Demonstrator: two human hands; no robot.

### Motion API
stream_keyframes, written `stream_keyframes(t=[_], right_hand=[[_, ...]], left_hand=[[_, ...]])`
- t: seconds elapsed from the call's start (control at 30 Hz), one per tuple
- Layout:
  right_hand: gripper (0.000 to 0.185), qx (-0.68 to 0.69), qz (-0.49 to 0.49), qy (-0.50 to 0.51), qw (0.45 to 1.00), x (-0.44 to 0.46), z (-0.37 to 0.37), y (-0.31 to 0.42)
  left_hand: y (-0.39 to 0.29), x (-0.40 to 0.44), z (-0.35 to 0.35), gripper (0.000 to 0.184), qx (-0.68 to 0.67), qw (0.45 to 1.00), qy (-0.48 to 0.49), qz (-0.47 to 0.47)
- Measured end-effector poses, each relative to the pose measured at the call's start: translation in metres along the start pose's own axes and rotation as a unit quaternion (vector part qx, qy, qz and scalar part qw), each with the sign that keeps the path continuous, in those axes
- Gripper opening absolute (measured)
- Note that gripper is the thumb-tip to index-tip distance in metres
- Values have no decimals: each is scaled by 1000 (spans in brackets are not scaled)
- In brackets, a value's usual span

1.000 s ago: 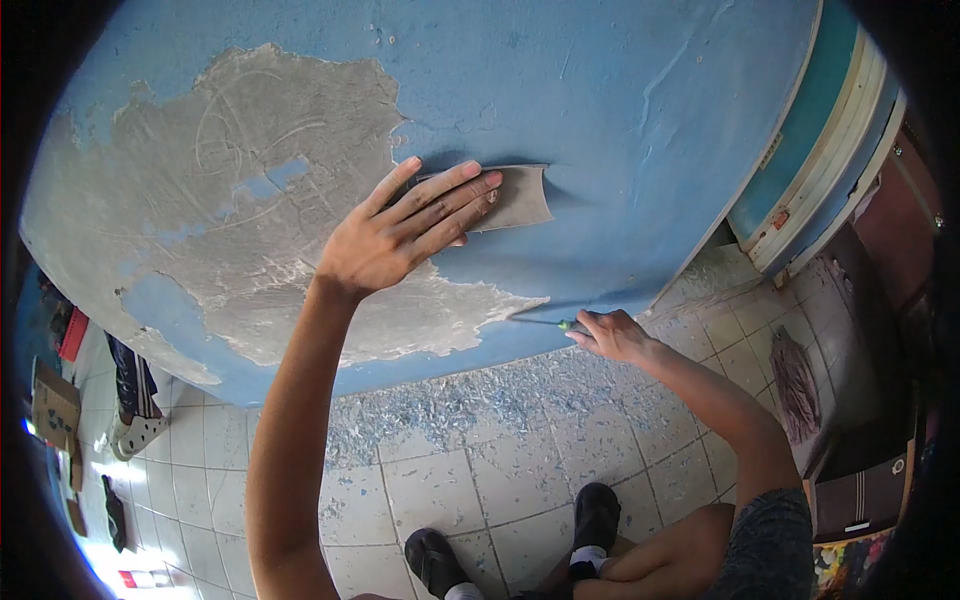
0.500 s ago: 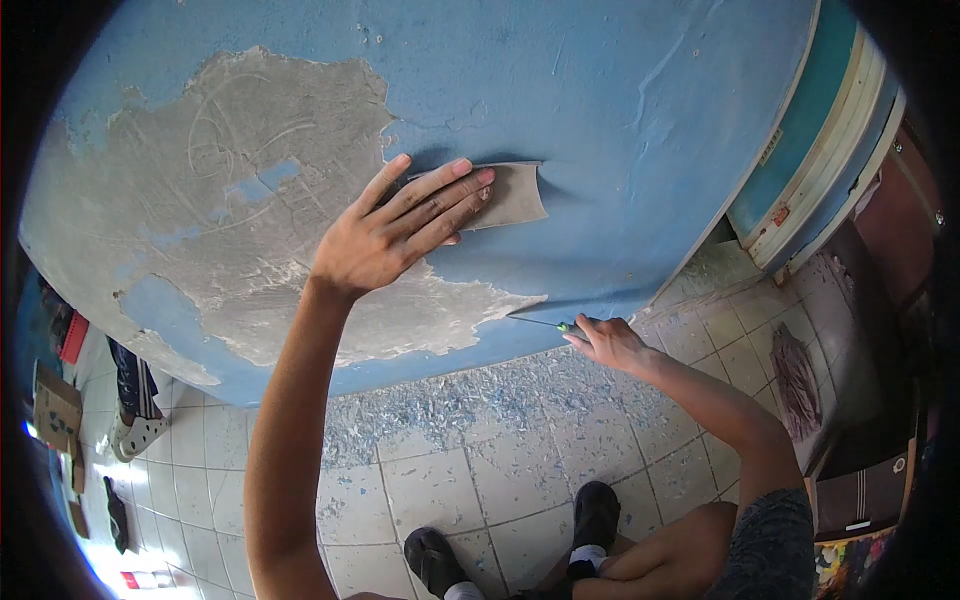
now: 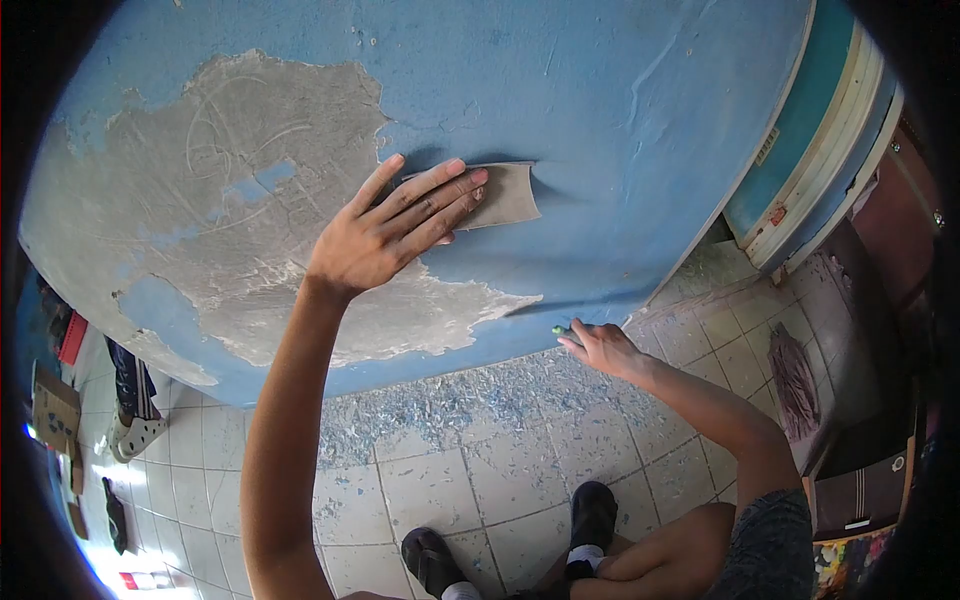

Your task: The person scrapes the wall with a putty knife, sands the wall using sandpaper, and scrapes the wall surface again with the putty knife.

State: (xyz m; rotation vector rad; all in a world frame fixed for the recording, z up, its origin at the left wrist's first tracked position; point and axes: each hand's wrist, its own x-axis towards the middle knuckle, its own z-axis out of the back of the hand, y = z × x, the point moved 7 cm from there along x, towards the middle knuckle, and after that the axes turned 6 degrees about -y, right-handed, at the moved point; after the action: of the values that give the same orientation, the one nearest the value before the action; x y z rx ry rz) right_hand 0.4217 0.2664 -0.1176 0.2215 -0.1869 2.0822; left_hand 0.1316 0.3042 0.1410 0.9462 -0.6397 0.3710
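Observation:
My left hand (image 3: 385,225) lies spread over a piece of grey-beige sandpaper (image 3: 512,195), holding it against the wall with the thumb low beside it. Blue paint covers much of the wall (image 3: 600,120); a large bare grey plaster patch (image 3: 290,110) with ragged edges spreads under and left of this hand. Low on the right, my right hand (image 3: 605,348) is closed around the dark, green-ended handle of a scraper (image 3: 562,330). Its thin blade hardly shows now, near the patch's pointed lower right end.
Blue and white paint flakes (image 3: 400,415) litter the tiled floor (image 3: 430,490) along the wall's foot. A crumpled cloth (image 3: 795,380) lies at right by a dark cabinet. A doorway frame (image 3: 820,150) borders the wall's right end. Another person's leg and light clog (image 3: 138,437) show at left.
My right hand has shifted slightly, and the scraper's blade, visible earlier at the patch's edge, no longer shows clearly. My left hand stays on the sandpaper; the view has shifted slightly.

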Motion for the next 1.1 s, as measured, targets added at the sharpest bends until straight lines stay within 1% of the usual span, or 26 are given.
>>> stream_keyframes(t=[0.07, 0.17, 0.23, 0.3, 0.37, 0.43, 0.5, 0.57, 0.67, 0.73, 0.83, 0.87, 0.9, 0.93, 1.0, 1.07, 1.1], right_hand=[[54, -9, -14, 32, 999, -2, -6, 6], [51, 20, 1, -92, 996, -1, 8, 8], [50, -52, 62, -94, 992, 0, 11, 19], [48, -48, 51, -70, 995, -1, 9, 19], [45, 35, -29, -18, 999, -1, 3, 10], [45, -12, 19, -68, 997, -1, 18, 15], [47, -34, 19, -31, 999, 2, 15, 14], [50, -31, -35, 91, 995, 1, -5, 7], [56, -13, 16, 126, 992, -14, -40, 17], [58, 57, 40, 168, 983, -22, -53, 34], [57, 17, 180, 167, 969, -35, -48, 68], [54, 24, 188, 163, 968, -40, -47, 77], [52, 31, 196, 158, 967, -43, -47, 84], [55, 40, 206, 192, 959, -46, -51, 87], [61, 63, 223, 262, 937, -58, -61, 94], [62, 70, 242, 258, 933, -74, -78, 93], [62, 71, 253, 254, 931, -75, -80, 94]], left_hand=[[-1, 0, 0, 56, -3, 1000, 3, -2], [1, -1, 1, 57, -6, 1000, 5, 1], [0, -1, 1, 56, -4, 1000, 5, -2], [0, -1, 1, 57, 0, 1000, -4, -3], [0, 0, 1, 58, -3, 1000, -10, -2], [0, 0, 1, 59, -15, 1000, -10, -1], [0, 0, 2, 60, -17, 1000, -12, -1], [0, 0, 2, 61, -15, 1000, -14, -6], [-5, -3, -2, 59, -2, 999, -7, -31], [-16, -15, -14, 58, 6, 998, 15, -63], [-64, -58, -41, 61, -19, 991, 34, -130], [-78, -71, -47, 62, -25, 987, 41, -153], [-84, -68, -39, 63, -32, 983, 48, -177], [-80, -68, -37, 67, -4, 979, 100, -178], [-33, -55, -12, 68, 73, 991, 58, -94], [20, -43, 11, 69, 140, 990, 16, -11], [35, -41, 19, 69, 177, 984, -5, 32]])
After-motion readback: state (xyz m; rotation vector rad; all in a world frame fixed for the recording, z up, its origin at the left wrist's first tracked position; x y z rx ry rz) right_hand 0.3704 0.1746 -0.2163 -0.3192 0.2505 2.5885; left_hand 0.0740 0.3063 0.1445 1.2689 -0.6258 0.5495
